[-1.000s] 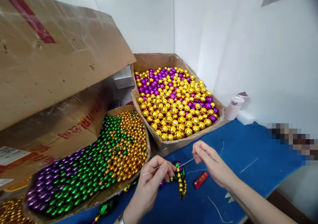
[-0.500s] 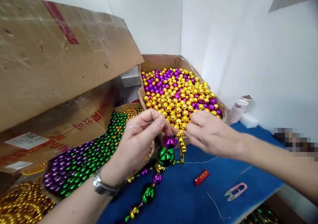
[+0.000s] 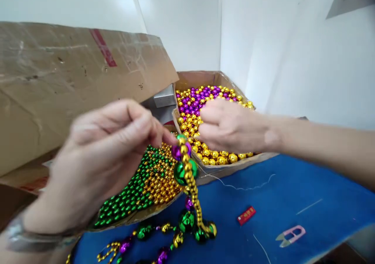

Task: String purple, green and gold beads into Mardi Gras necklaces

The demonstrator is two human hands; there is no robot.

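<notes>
My left hand (image 3: 108, 150) pinches the top of a bead garland (image 3: 186, 220) between thumb and finger. The garland hangs down with shiny purple, green and gold balls of several sizes, and its lower part lies on the blue table. A strand of small gold beads (image 3: 193, 193) dangles in front of it. To the right, my right hand (image 3: 231, 125) is closed in the air before the box of gold and purple beads; whatever its fingers hold is hidden. A white thread (image 3: 234, 187) curls over the table below it.
Behind stands a cardboard box (image 3: 202, 75) of loose gold and purple beads. Green and gold bead strands (image 3: 158, 182) fill another box at left, under a large carton flap (image 3: 73, 68). Pink thread snips (image 3: 290, 236) and a small red packet (image 3: 246, 215) lie on the blue table (image 3: 228, 236).
The hands have moved apart, the left one nearer and leftward, the right one slightly up. The garland hangs higher, its gold strand now fully dangling. The view has shifted.
</notes>
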